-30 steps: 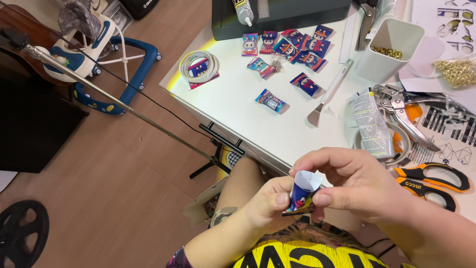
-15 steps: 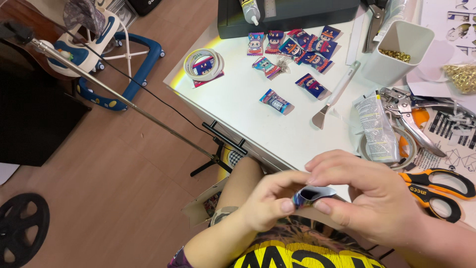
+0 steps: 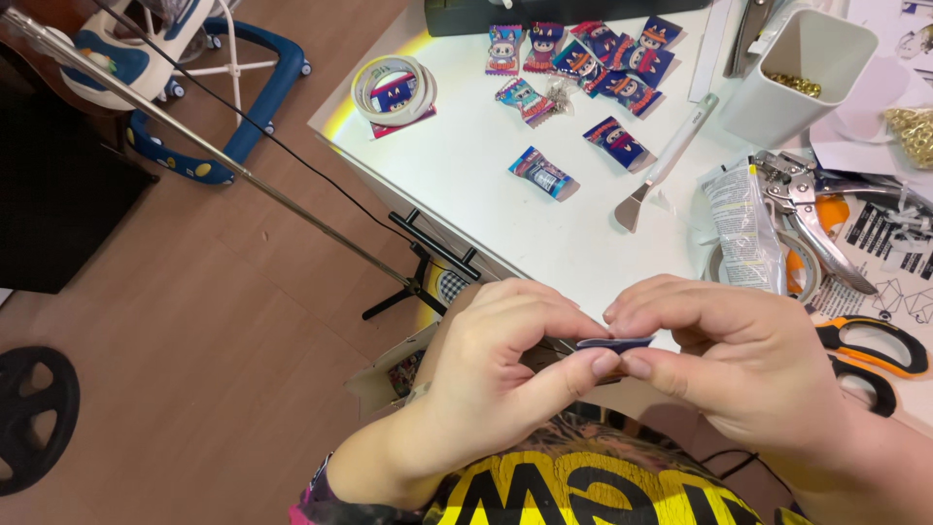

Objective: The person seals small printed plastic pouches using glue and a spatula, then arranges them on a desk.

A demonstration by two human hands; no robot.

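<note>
Both hands meet just off the white table's near edge: left hand and right hand pinch a small flat dark-blue wrapper between closed thumbs and forefingers, seen edge-on. Orange-handled scissors lie beside the right hand; colourful sweet packets cluster at the far edge.

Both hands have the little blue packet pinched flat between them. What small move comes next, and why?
Probably press the fingertips along the blue packet to flatten its edge. The left hand and right hand both pinch it, edge-on to the camera, above the white table, so it looks only partly flattened.
</note>
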